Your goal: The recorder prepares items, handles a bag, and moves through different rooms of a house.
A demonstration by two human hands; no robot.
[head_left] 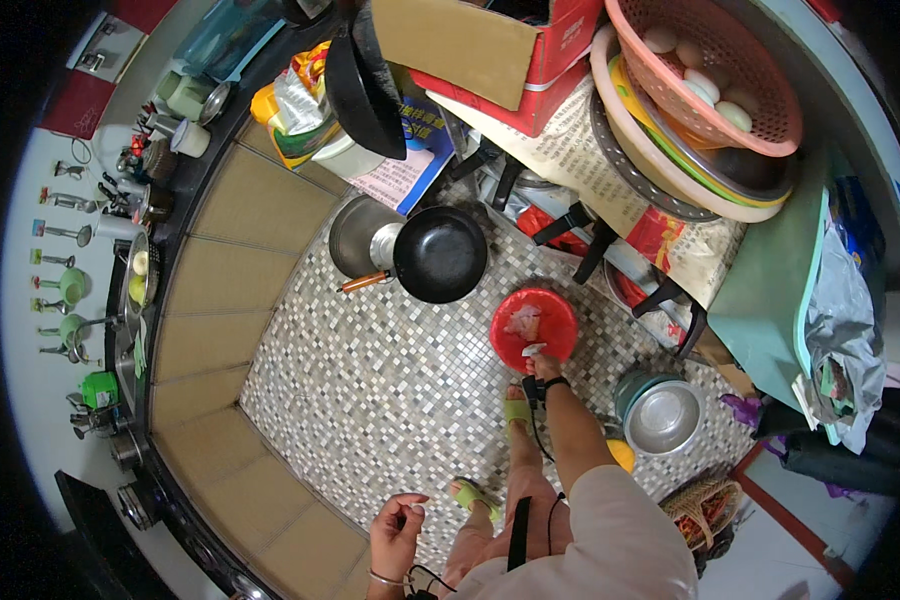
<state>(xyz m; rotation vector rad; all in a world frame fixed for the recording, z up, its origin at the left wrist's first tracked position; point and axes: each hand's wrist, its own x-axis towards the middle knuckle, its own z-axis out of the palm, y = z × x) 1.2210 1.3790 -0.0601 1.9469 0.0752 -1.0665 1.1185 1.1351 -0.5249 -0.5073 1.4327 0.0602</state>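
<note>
Down by the floor, my right hand (543, 368) reaches over the near edge of a red plastic basin (560, 318). Its fingers are closed on a small white thing (534, 350), whose kind is too small to make out. Inside the basin lies a pale, pinkish-white lump (523, 320). My left hand (397, 530) is raised at the lower middle, away from the basin, with its fingers curled and the thumb pressed to them. A tiny pale spot shows at those fingertips, and I cannot tell what it is.
A black wok (440, 255) with a wooden handle rests by a metal pot (355, 238) beyond the basin. At right stand a metal bowl (667, 417) and a wicker basket (705, 510). A table carries a pink colander (770, 110) with eggs. Brown cabinets (210, 330) line the left.
</note>
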